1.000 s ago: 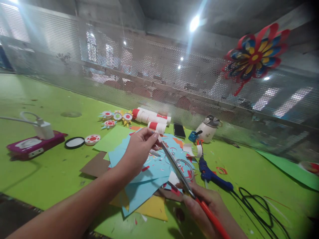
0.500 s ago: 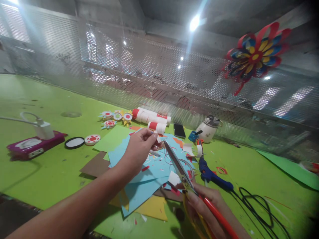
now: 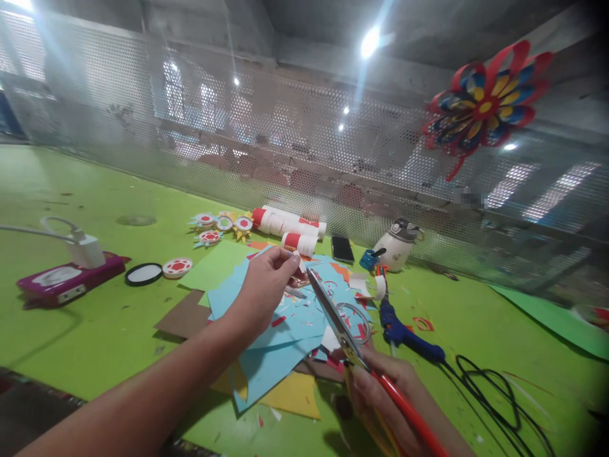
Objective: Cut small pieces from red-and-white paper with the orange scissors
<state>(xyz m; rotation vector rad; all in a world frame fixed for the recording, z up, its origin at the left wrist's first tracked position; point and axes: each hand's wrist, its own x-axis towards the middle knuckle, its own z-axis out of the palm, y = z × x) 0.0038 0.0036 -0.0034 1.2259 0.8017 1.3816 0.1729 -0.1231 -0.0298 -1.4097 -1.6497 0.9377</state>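
Above the littered green table (image 3: 95, 330), our left hand (image 3: 264, 289) pinches what looks like a small paper scrap (image 3: 299, 274) mid-trim while our right hand (image 3: 380, 397) grips the scissors (image 3: 340, 327), whose parted blades must next close squarely on its edge.

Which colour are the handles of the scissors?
Red, on the metal-bladed scissors in the right hand; head view.

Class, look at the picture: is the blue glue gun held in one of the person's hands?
No. The glue gun lies on the green table, while the right hand grips the scissors.

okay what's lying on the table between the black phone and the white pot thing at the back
In the head view, a small blue container sits between the black phone and the white pot, close beside the pot, on the green table.
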